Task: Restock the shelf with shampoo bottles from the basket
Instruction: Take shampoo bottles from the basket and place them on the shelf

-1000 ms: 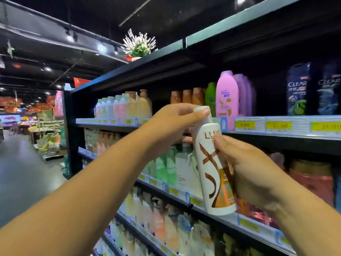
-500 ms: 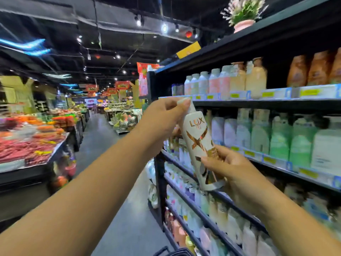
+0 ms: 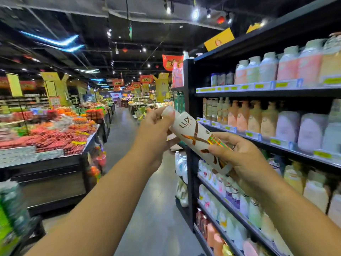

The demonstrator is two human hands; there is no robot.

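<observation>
Between left hand (image 3: 155, 138), right hand (image 3: 245, 161): bottle (image 3: 191, 133)

White bottle (image 3: 193, 133) with brown ribbon pattern and iridescent label, black shelf (image 3: 190, 108), yellow price tags (image 3: 259, 86)

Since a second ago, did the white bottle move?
Yes. The white bottle has tipped sideways, and its cap now sits left of the upright shelf post; before, it was to the right.
</observation>
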